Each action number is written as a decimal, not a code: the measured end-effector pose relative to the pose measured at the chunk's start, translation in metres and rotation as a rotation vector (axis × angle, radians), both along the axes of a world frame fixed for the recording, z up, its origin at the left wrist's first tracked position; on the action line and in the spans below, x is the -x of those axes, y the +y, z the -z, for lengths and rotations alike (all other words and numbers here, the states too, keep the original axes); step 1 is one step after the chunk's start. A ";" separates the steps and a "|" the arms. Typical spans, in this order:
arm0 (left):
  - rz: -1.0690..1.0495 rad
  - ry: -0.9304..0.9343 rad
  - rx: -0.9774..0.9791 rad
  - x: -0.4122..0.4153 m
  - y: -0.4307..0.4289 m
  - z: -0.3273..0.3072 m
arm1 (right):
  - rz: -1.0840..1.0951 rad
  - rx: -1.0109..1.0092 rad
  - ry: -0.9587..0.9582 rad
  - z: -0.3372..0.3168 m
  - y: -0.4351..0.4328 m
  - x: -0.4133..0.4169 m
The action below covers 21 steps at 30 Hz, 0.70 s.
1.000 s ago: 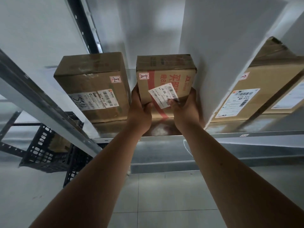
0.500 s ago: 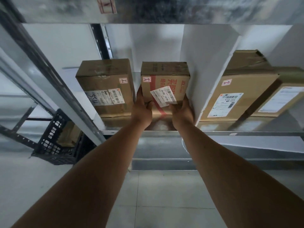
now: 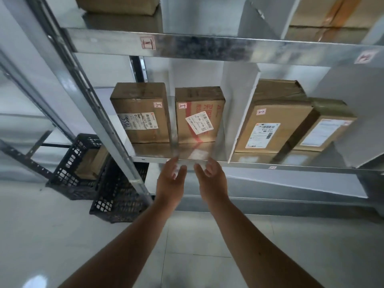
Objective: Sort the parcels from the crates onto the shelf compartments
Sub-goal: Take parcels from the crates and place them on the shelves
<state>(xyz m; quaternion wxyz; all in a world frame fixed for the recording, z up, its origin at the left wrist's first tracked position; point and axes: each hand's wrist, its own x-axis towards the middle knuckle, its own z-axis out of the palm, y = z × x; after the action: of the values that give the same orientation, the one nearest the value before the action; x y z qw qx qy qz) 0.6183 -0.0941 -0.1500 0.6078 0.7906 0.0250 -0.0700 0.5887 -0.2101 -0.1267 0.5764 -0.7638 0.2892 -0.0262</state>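
Left hand point(image 3: 171, 180) and right hand point(image 3: 211, 179), loosely spread and empty, face parcel point(image 3: 199, 115) beside white divider point(image 3: 239, 104).

- On the middle shelf point(image 3: 291, 165), left of the divider point(image 3: 239, 113), the first parcel point(image 3: 143, 113) and the second parcel point(image 3: 199, 115) stand side by side, a gap between them.
- The second parcel stands just beside the divider.
- Right of the divider, the third parcel point(image 3: 272, 125) and the fourth parcel point(image 3: 324, 129) sit touching.
- On the upper shelf point(image 3: 207, 46) sit a left-end parcel point(image 3: 116, 5) and a right-end parcel point(image 3: 324, 13).
- On the floor by the post point(image 3: 99, 113), the far crate point(image 3: 68, 169) holds a parcel; the near crate point(image 3: 118, 194) adjoins its right.
- The left hand point(image 3: 171, 183) and right hand point(image 3: 212, 179) hang side by side before the shelf edge, below the second parcel, touching nothing.
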 end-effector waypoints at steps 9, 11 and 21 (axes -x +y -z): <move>-0.149 -0.041 0.095 0.090 0.068 -0.089 | -0.155 -0.054 -0.117 -0.054 0.047 0.054; -0.187 -0.065 0.046 0.106 0.084 -0.104 | -0.197 -0.084 -0.141 -0.065 0.062 0.064; -0.418 -0.054 0.151 0.170 0.193 -0.118 | -0.286 -0.219 -0.155 -0.086 0.164 0.104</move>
<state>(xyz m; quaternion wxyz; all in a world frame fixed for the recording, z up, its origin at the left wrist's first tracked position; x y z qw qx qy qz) 0.4478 0.0991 -0.0315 0.6671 0.7220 0.1667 0.0769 0.4850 -0.0464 -0.0405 0.6746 -0.7254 0.1335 0.0288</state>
